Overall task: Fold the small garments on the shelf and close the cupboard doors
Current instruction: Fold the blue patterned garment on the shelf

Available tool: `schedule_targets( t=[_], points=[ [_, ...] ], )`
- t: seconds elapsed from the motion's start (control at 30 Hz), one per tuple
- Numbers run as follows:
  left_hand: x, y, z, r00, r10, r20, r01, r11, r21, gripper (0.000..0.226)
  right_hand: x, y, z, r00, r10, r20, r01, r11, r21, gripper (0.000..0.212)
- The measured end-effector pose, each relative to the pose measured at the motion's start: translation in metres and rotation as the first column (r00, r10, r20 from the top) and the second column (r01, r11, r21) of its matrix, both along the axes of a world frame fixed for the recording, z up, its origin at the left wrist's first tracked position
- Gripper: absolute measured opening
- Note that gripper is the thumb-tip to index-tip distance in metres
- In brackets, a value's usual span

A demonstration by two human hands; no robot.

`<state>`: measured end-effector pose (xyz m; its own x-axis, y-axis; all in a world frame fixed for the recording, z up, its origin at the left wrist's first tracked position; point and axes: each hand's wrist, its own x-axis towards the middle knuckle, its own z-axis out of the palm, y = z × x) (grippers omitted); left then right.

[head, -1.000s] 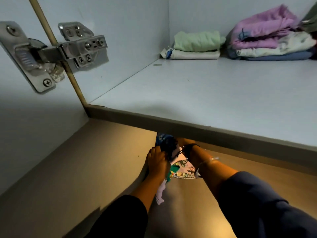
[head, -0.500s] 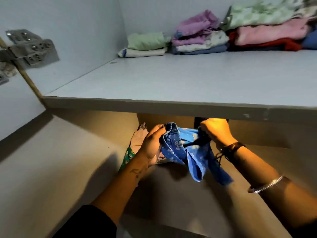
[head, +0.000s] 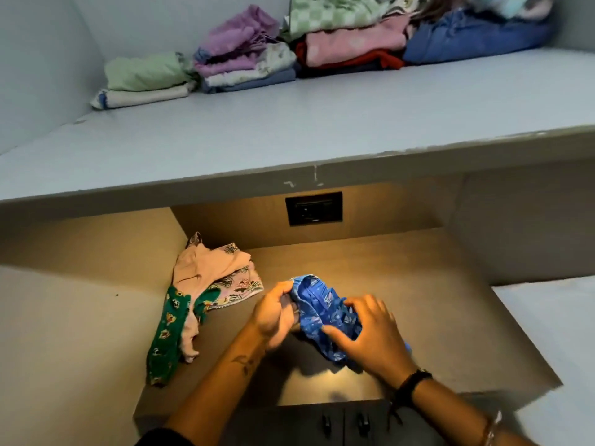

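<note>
Both hands bunch a blue printed garment over the lower shelf.

The left hand (head: 273,312) and right hand (head: 370,333) each have their fingers closed on the blue garment (head: 322,312), a soft crumpled cloth with a pale printed pattern, held just above the tan, wood-grained lower shelf (head: 402,284). To the left on that shelf lies a loose heap of small garments (head: 196,284): peach cloth, a floral-printed piece with a scalloped edge, and a green one with yellow motifs. A dark rectangular socket plate (head: 314,208) sits in the back wall. On the smooth grey upper shelf (head: 289,133) rest folded stacks of clothes (head: 289,49) in green, lilac, pink, red and blue. No writing is legible.
</note>
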<state>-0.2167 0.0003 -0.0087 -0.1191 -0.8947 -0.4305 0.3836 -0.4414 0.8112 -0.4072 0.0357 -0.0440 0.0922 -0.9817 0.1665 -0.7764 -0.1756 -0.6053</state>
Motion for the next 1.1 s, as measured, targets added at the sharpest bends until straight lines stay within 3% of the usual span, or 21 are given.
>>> schedule_targets(
  t=[0.1,0.17,0.27,0.33,0.47,0.57,0.67,0.8,0.9,1.0,1.07,1.1],
  points=[
    [-0.004,-0.003,0.003,0.999,0.042,0.016,-0.041,0.998,-0.047,0.034,0.004,0.010,-0.025,0.977,0.049,-0.208,-0.027,0.994,0.106,0.088],
    [-0.004,-0.004,0.010,0.993,0.108,0.040,-0.105,0.993,-0.059,0.030,0.005,0.007,-0.034,0.967,0.056,-0.249,-0.019,0.989,0.147,0.068],
    [0.004,-0.009,0.011,0.968,0.229,0.106,-0.223,0.973,-0.066,0.029,0.000,0.001,-0.037,0.995,0.019,-0.094,-0.005,0.989,0.146,0.037],
    [0.010,-0.010,0.009,0.951,0.280,0.133,-0.276,0.960,-0.046,0.030,-0.006,-0.005,-0.038,1.000,0.005,-0.012,-0.004,0.994,0.111,0.041],
    [0.007,-0.010,0.003,0.950,0.266,0.163,-0.268,0.963,-0.005,0.033,-0.007,-0.001,-0.037,0.988,0.135,-0.070,-0.136,0.990,-0.022,0.055],
    [0.002,-0.011,-0.002,0.950,0.267,0.160,-0.269,0.963,-0.008,0.036,0.006,0.009,-0.042,0.961,0.209,-0.183,-0.225,0.972,-0.073,0.042],
    [0.004,-0.012,-0.003,0.936,0.188,0.298,-0.166,0.981,-0.100,0.053,0.023,0.010,-0.048,0.965,0.098,-0.242,-0.116,0.991,-0.062,0.029],
    [0.013,-0.012,0.001,0.820,0.034,0.571,0.111,0.969,-0.218,0.064,0.034,0.002,-0.052,0.980,-0.023,-0.198,0.037,0.997,0.068,0.015],
    [0.030,-0.018,0.002,0.732,0.022,0.681,0.230,0.933,-0.277,0.045,0.032,0.000,-0.046,0.990,-0.114,-0.088,0.110,0.993,-0.048,0.011],
    [0.043,-0.030,0.003,0.598,0.217,0.772,0.178,0.902,-0.392,0.023,0.026,-0.001,-0.023,0.964,-0.222,0.149,0.252,0.941,-0.228,0.018],
    [0.048,-0.039,0.001,0.574,0.308,0.759,0.091,0.897,-0.433,0.014,0.028,0.003,-0.002,0.952,-0.169,0.255,0.244,0.921,-0.302,0.019],
    [0.051,-0.045,-0.002,0.581,0.317,0.749,0.043,0.908,-0.418,0.013,0.034,0.006,0.008,0.961,-0.084,0.263,0.164,0.940,-0.300,0.020]
  ],
)
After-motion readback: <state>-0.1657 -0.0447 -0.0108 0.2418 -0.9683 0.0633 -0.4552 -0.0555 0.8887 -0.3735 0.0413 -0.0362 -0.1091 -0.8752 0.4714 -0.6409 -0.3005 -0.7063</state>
